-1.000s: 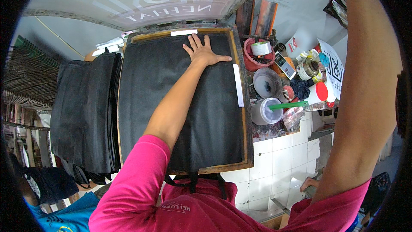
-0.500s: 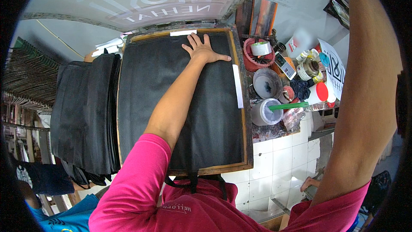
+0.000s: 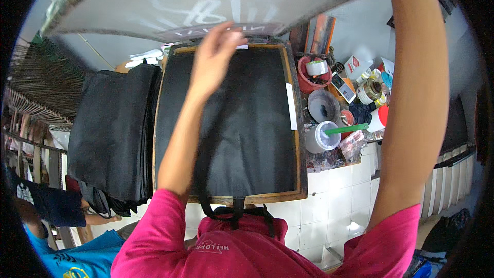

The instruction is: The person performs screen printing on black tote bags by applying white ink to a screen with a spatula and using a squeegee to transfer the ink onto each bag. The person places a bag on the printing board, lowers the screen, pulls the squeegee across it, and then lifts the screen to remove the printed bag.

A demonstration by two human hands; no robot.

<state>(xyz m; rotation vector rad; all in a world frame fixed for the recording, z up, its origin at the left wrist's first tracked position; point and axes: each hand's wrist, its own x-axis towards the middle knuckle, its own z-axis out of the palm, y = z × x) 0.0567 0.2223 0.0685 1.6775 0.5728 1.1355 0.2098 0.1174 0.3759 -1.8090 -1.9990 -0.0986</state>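
Observation:
A black fabric bag [image 3: 257,123] lies flat on a wood-edged board [image 3: 301,175], its straps hanging over the near edge. My left hand [image 3: 211,59] is raised off the bag near its far end, holding nothing. Its fingers look apart, though slightly blurred. Over the far end tilts a printing screen [image 3: 113,10] with a pale design in its grey mesh. My right arm [image 3: 414,98] reaches up along the right side toward the screen's corner; the hand itself lies outside the picture. A white strip [image 3: 292,107] runs along the board's right edge.
To the left rises a stack of black bags [image 3: 113,134], beside a wire rack [image 3: 41,77]. At right stand a white tub [image 3: 319,141] with a green-handled tool, a grey bowl [image 3: 318,104], a red bucket [image 3: 304,83] and several jars. A person in blue [image 3: 87,257] is at lower left.
My left hand has lifted off the bag and moved left, its fingers less spread. The screen has come lower and nearer over the far end. The whole view has shifted slightly.

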